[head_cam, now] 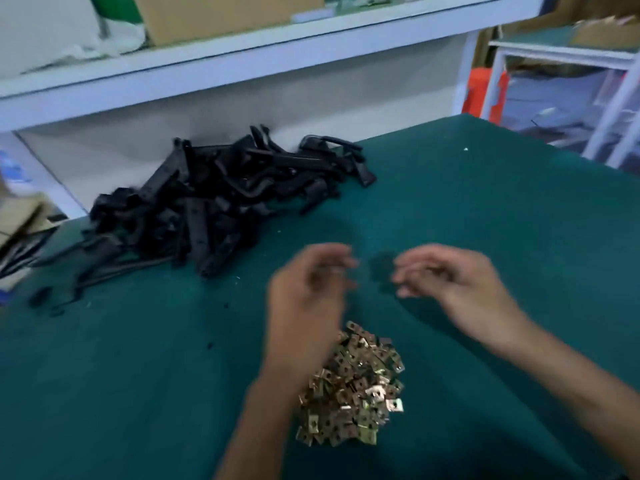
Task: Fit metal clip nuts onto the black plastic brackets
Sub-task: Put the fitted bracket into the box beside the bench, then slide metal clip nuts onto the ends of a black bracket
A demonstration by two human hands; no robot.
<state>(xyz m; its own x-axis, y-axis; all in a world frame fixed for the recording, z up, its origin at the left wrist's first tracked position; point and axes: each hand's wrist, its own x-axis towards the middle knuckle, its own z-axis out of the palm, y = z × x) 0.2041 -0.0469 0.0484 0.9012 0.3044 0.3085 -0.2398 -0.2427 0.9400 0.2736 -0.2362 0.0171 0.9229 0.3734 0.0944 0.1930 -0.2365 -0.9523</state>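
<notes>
A heap of black plastic brackets [221,202] lies at the back left of the green mat, against the shelf. A pile of brass-coloured metal clip nuts [353,389] sits near the front, between my forearms. Both hands hover above the mat just beyond the clip nuts and are blurred by motion. My left hand [308,289] has its fingers curled inward with a faint pale glint at the fingertips; whether it holds a clip nut is unclear. My right hand [450,282] hangs loosely curled with nothing visible in it. A dark smudge [382,268] lies between the hands, too blurred to identify.
The green mat [502,220] covers the table and ends at the right rear edge. A white shelf [242,64] with a cardboard box runs along the back. More black parts [52,292] lie at the left edge. A white rack and an orange object stand beyond the table's right corner.
</notes>
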